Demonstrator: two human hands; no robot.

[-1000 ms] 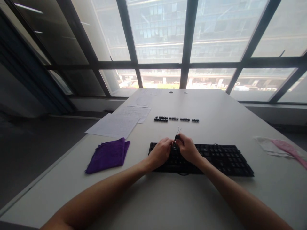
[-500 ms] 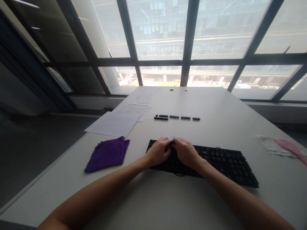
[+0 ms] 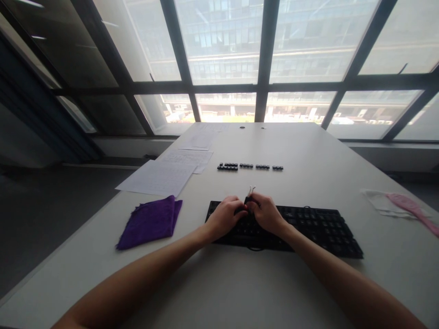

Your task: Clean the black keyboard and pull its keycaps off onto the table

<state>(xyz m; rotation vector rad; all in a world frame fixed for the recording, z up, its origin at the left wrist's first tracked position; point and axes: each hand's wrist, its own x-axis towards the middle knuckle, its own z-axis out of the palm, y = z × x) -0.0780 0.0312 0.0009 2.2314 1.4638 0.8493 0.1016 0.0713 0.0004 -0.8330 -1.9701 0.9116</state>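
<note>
A black keyboard (image 3: 315, 228) lies under both my hands, with some of its keys showing to the right. My right hand (image 3: 266, 212) is closed over its left half, gripping a keycap puller (image 3: 252, 188) whose two thin wire prongs point up and away. Fingertips of my left hand (image 3: 226, 215) pinch together right beside it. A small black piece (image 3: 247, 200) shows between the hands; whether it is a keycap or part of the puller I cannot tell. Beyond the keyboard, removed black keycaps (image 3: 227, 168) stand in short rows on the white table (image 3: 295, 151).
A folded purple cloth (image 3: 147, 224) lies left of the keyboard, with printed paper sheets (image 3: 157, 176) behind it. To the right are a white cloth (image 3: 375, 201) and a pink cloth (image 3: 406, 203). Large windows (image 3: 226, 45) rise past the table's far edge.
The keycap puller's prongs stand higher and more clearly above my right hand, and a black piece now shows between the hands. The whole view has shifted slightly.
</note>
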